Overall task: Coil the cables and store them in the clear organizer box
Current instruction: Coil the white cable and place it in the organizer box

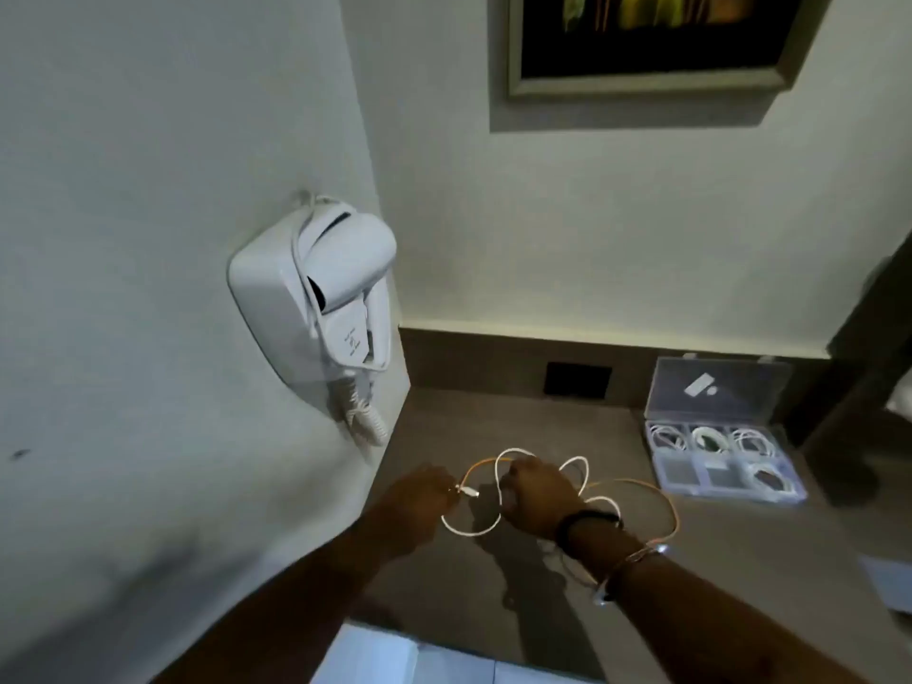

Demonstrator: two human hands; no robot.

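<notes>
My left hand (pixel 419 496) pinches the plug end of a white cable (pixel 466 530) above the brown counter. My right hand (pixel 535 493) grips loops of the same white cable, tangled with an orange cable (pixel 656 491) that arcs out to the right and back toward my wrist. The clear organizer box (pixel 723 491) sits open at the right of the counter, apart from both hands. Several of its compartments hold coiled white cables. Its raised lid (pixel 715 387) leans against the back ledge.
A white wall-mounted hair dryer (pixel 325 298) with a curly cord hangs on the left wall, close to my left hand. A dark socket plate (pixel 577 380) is set in the backsplash. A framed picture (pixel 651 42) hangs above. Dark furniture (pixel 868 367) stands at the right.
</notes>
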